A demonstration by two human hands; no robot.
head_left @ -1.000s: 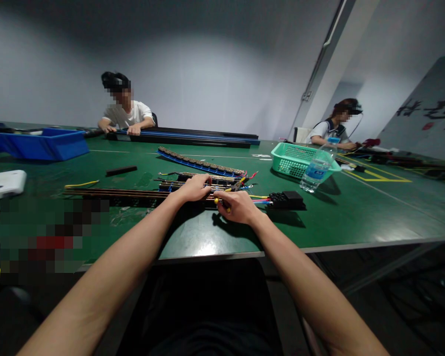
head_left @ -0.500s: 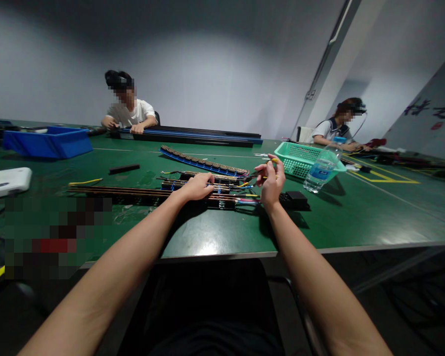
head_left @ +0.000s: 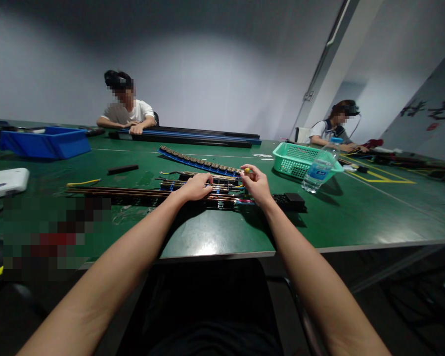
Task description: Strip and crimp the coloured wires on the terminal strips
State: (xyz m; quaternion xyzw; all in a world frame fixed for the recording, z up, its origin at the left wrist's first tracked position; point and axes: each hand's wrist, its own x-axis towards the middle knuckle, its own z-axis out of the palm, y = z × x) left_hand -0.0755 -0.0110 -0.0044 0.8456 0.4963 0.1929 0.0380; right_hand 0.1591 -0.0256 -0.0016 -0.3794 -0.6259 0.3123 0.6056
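My left hand (head_left: 197,187) lies over a group of dark strips with copper-coloured rails (head_left: 222,188), its fingers bent and pressing down on them. My right hand (head_left: 257,185) is at the right end of these strips, close to their coloured wires (head_left: 244,201). Its fingers are closed around a small tool with a yellow end (head_left: 247,170); the rest of the tool is hidden. A long copper-railed strip (head_left: 118,192) runs out to the left under my left wrist. Just behind my hands lies a curved blue-edged strip (head_left: 200,160).
A green basket (head_left: 282,160) and a water bottle (head_left: 316,173) stand at the right. On the left are a blue bin (head_left: 46,143), a white device (head_left: 6,182) and a black bar (head_left: 122,169). Two people sit across the table (head_left: 356,212), one behind long dark profiles (head_left: 193,137).
My right hand has moved left and slightly down, turning over the wire ends with the yellow-ended tool. My left hand stays on the strips.
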